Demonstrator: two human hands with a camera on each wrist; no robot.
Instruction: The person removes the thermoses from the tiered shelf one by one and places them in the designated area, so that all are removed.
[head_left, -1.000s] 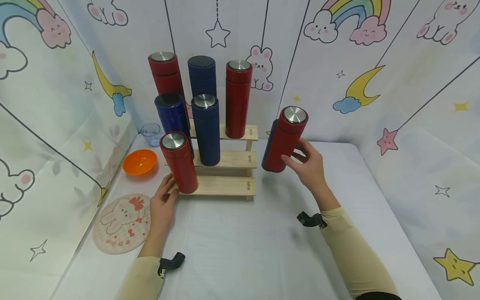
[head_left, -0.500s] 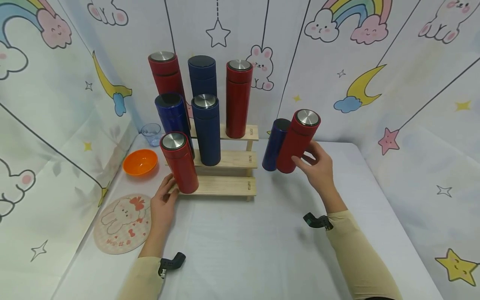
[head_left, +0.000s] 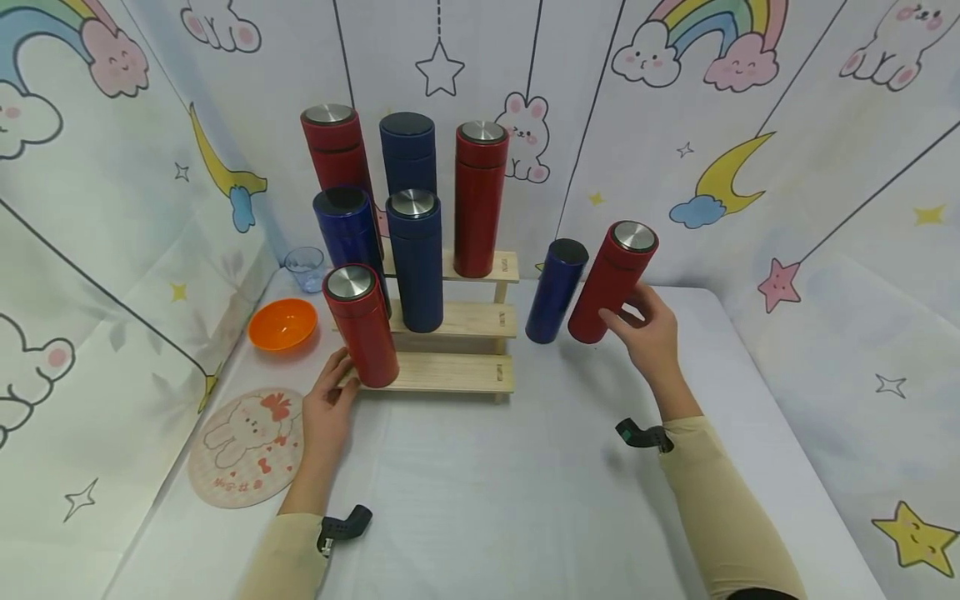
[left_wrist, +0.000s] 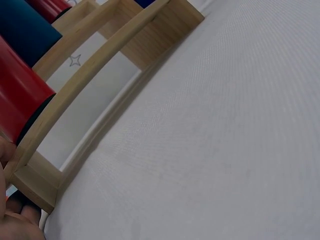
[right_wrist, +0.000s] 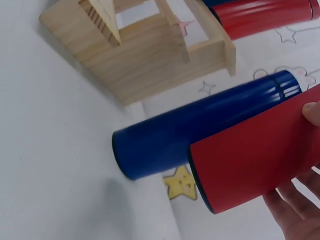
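My right hand grips a red thermos with a silver lid, held just above the table to the right of a stepped wooden stand. A blue thermos stands close to its left; in the right wrist view the red thermos partly covers the blue one. My left hand holds the left end of the stand's lowest step, beside another red thermos. In the left wrist view some of its fingers are below the step, partly out of frame.
Several red and blue thermoses, one of them dark blue with a silver lid, stand on the stand's steps. Left of the stand are an orange bowl, a clear cup and a round rabbit mat. Patterned cloth walls enclose the table.
The red thermos in my right hand has moved to the right, away from the blue thermos, which now shows fully. My left hand has stayed at the stand.
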